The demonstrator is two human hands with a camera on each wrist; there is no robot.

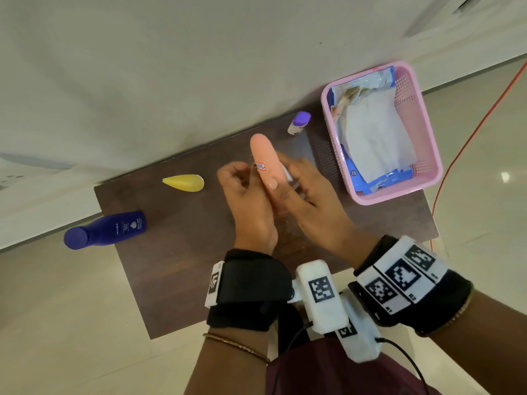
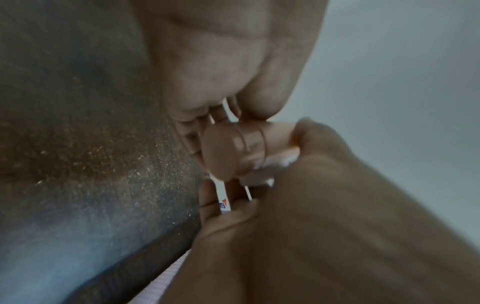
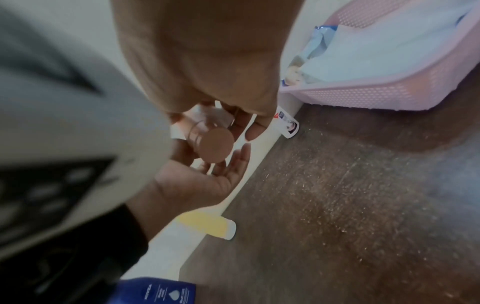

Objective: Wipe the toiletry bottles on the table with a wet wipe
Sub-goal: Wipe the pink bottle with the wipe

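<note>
A peach bottle is held between both hands above the dark wooden table, its round end toward my wrists. My left hand grips the bottle's near end, fingers curled on one side and thumb on the other. My right hand wraps the bottle's right side and presses a white wet wipe against it; only an edge of the wipe shows. A yellow bottle lies left of the hands. A blue bottle lies at the table's left edge.
A small white bottle with a purple cap stands at the back edge by the wall. A pink mesh basket holding wipe packs and loose white sheets fills the table's right side. An orange cable runs along the floor to the right.
</note>
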